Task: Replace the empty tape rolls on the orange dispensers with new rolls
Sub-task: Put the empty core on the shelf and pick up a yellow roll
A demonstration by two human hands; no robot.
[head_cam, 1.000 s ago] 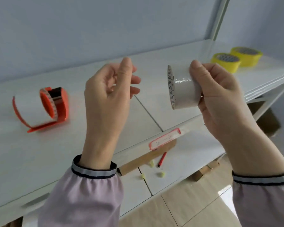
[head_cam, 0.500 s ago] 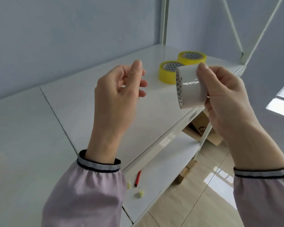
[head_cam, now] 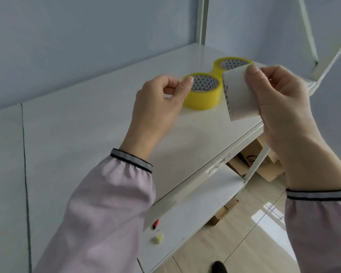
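My right hand grips an empty white tape core, held up above the shelf's front edge with its open end facing left. My left hand hovers just left of it with fingers loosely curled and thumb and forefinger close together, holding nothing that I can see. Right behind my left fingertips a new yellow tape roll lies flat on the white shelf. A second yellow roll lies behind it, partly hidden by the core. No orange dispenser is in view.
A white upright post and slanted braces rise at the shelf's far right end. Below lies a lower shelf with a red pen and a yellow scrap. Cardboard boxes stand on the tiled floor underneath.
My view has swung right, so the orange dispenser has left the frame and the yellow rolls are now close. My left hand has reached toward the nearer roll and its fingers have curled in.
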